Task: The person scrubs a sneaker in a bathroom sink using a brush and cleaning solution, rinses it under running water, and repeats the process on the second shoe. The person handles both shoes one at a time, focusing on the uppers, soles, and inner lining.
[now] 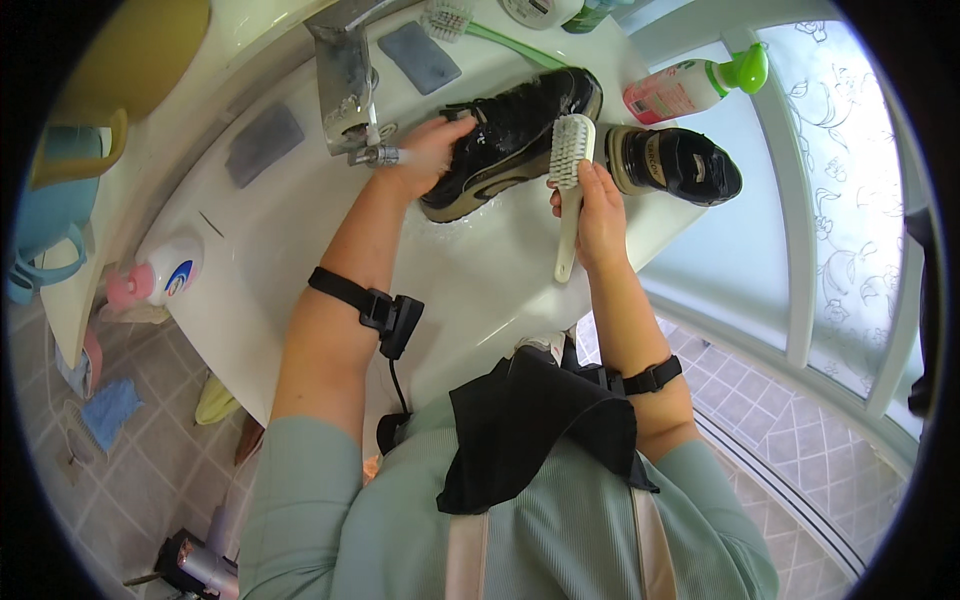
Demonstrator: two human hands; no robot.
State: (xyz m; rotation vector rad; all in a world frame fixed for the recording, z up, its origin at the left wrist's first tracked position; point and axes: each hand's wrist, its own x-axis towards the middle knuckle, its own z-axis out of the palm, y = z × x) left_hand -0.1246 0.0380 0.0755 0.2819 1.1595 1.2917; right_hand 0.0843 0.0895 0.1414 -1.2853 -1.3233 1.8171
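Note:
A wet black sneaker (525, 124) with a beige sole lies tilted in the white washbasin (480, 281), below the metal tap (345, 90). My left hand (424, 157) grips it at the opening end, the thumb on the upper near the laces. Water seems to spray at the tap outlet beside that wrist. In my right hand (602, 217) is a scrubbing brush (571, 154) with white bristles and a pale handle, held by the neck. Its head is close to the shoe's side; whether the bristles touch it I cannot tell. Another black sneaker (675, 165) rests on the basin's right rim.
Two grey slabs (264, 145) (420, 58) and a green-handled brush (517, 45) lie on the basin's edge. A green-topped pump bottle (686, 86) lies on the right, a pink-capped bottle (169, 271) at left. A frosted glass door (847, 195) borders the right side.

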